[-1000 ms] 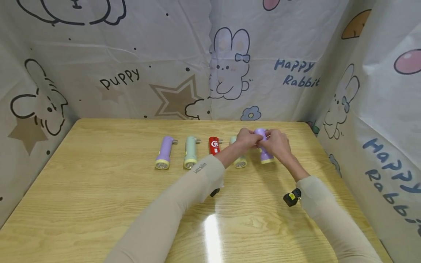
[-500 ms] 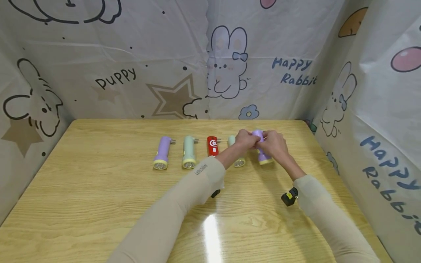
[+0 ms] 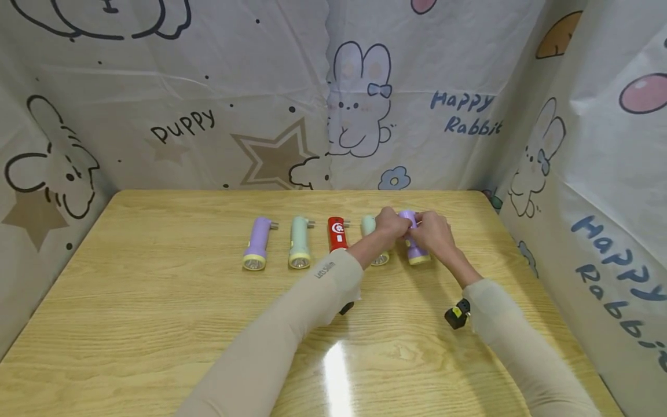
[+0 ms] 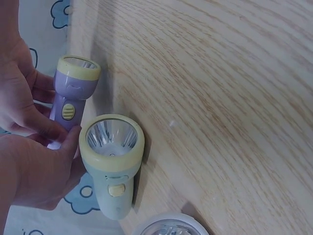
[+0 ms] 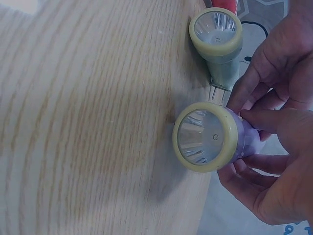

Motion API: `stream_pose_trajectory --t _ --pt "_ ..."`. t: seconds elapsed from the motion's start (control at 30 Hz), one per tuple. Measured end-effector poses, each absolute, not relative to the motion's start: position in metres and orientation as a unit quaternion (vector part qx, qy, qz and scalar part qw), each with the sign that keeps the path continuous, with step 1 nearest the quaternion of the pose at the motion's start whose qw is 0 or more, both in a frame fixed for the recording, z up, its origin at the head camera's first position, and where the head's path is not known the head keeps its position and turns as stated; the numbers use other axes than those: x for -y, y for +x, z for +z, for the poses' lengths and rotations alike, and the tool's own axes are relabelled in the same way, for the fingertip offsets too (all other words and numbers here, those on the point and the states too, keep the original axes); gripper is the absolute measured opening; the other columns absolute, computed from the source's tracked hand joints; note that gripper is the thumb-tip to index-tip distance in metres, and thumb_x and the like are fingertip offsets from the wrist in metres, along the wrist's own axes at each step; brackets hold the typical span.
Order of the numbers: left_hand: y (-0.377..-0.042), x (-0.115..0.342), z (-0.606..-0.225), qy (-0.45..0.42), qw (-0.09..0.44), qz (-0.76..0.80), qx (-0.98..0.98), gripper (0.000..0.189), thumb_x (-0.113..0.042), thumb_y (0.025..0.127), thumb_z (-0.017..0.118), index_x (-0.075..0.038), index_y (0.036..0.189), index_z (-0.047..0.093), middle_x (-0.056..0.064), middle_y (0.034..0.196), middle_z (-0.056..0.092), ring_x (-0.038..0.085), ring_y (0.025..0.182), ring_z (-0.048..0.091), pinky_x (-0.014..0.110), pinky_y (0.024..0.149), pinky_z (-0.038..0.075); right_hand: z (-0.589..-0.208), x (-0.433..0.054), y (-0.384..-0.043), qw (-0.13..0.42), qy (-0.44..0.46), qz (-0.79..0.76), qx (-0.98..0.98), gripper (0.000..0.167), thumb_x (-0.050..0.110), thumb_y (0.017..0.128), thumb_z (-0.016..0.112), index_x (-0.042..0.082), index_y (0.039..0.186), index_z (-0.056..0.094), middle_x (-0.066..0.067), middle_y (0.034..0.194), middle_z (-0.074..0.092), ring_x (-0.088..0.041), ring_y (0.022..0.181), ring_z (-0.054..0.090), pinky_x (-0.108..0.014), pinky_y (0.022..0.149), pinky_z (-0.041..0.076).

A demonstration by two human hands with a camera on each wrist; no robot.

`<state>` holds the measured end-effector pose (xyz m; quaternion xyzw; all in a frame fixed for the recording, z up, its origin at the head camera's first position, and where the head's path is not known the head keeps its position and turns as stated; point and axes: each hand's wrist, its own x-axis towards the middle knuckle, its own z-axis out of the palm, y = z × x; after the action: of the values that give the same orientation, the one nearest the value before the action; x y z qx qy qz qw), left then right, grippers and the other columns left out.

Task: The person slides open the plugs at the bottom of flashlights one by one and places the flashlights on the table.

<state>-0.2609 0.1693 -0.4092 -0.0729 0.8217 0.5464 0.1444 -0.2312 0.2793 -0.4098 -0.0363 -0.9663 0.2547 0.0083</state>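
Note:
A purple flashlight [image 3: 417, 253] with a pale yellow lamp rim is held by both hands at the right end of a row. My left hand [image 3: 389, 223] pinches its body from the left, and my right hand [image 3: 433, 233] grips it from the right. In the left wrist view its yellow switch [image 4: 68, 111] faces up between the hands. Whether the flashlight touches the table, I cannot tell. A pale green flashlight [image 4: 113, 191] lies just beside it, partly covered by my left wrist in the head view. In the right wrist view that flashlight's two plug prongs [image 5: 218, 94] show.
Further left lie a red flashlight [image 3: 337, 234], another green flashlight [image 3: 299, 243] and another purple flashlight [image 3: 258, 240], lamp ends toward me. They rest on a wooden table [image 3: 172, 301]. A printed cloth [image 3: 250, 98] stands behind the table and along its sides.
The held purple flashlight and both hands have shifted slightly toward me or downward. Both hands keep their hold. The other flashlights stay in place; the head view has shifted a little.

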Motion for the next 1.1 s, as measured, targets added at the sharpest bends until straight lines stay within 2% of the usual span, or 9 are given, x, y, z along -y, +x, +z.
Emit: stream_pose_trajectory --t 0.1,0.23,0.53,0.7,0.83,1.1 --pt "-0.2612 -0.1694 -0.4101 -0.069 0.143 0.542 -0.825 0.015 -0.005 0.086 0.073 0.003 0.095 0.066 0.008 0.078 0.061 0.014 0.063 0.052 0.019 0.049 0.041 -0.4102 -0.2793 -0.2314 0.004 -0.038 0.255 0.966 0.029 0.017 0.090 0.069 -0.005 0.109 0.072 -0.019 0.095 0.071 -0.024 0.071 0.061 -0.031 0.059 0.051" --pt "-0.2620 -0.1686 -0.4111 -0.064 0.142 0.538 -0.828 0.014 -0.006 0.086 0.073 0.003 0.094 0.067 0.008 0.079 0.062 0.015 0.063 0.052 0.019 0.050 0.041 -0.4107 -0.2794 -0.2316 0.001 -0.041 0.252 0.967 0.033 0.017 0.091 0.069 -0.006 0.115 0.069 -0.021 0.097 0.071 -0.024 0.072 0.062 -0.031 0.060 0.052" --pt "-0.2640 -0.1671 -0.4102 -0.068 0.160 0.536 -0.826 0.021 -0.010 0.089 0.073 0.005 0.101 0.067 0.009 0.079 0.062 0.013 0.062 0.052 0.019 0.050 0.042 -0.4127 -0.2789 -0.2327 0.009 -0.038 0.252 0.967 0.028 0.020 0.090 0.071 -0.005 0.103 0.072 -0.016 0.084 0.070 -0.022 0.064 0.061 -0.027 0.053 0.050" --pt "-0.2640 -0.1677 -0.4095 -0.071 0.161 0.538 -0.825 0.018 -0.006 0.086 0.074 0.005 0.098 0.066 0.008 0.077 0.060 0.014 0.061 0.051 0.019 0.049 0.042 -0.4152 -0.2800 -0.2331 0.014 -0.038 0.256 0.966 0.025 0.019 0.090 0.072 -0.004 0.099 0.072 -0.015 0.081 0.069 -0.021 0.063 0.060 -0.027 0.052 0.048" --pt "-0.2638 -0.1689 -0.4091 -0.074 0.155 0.538 -0.825 0.021 -0.004 0.081 0.075 0.005 0.097 0.065 0.009 0.079 0.060 0.015 0.063 0.052 0.020 0.051 0.043 -0.4166 -0.2813 -0.2336 0.019 -0.037 0.254 0.966 0.027 0.021 0.088 0.075 -0.003 0.100 0.072 -0.014 0.081 0.069 -0.021 0.064 0.060 -0.029 0.053 0.048" --pt "-0.2642 -0.1703 -0.4119 -0.078 0.148 0.528 -0.832 0.029 -0.005 0.081 0.077 0.004 0.105 0.064 0.010 0.086 0.061 0.017 0.069 0.053 0.021 0.055 0.044 -0.4186 -0.2810 -0.2333 -0.001 -0.046 0.248 0.968 0.029 0.022 0.090 0.072 -0.002 0.105 0.072 -0.014 0.083 0.069 -0.023 0.068 0.061 -0.032 0.058 0.051"
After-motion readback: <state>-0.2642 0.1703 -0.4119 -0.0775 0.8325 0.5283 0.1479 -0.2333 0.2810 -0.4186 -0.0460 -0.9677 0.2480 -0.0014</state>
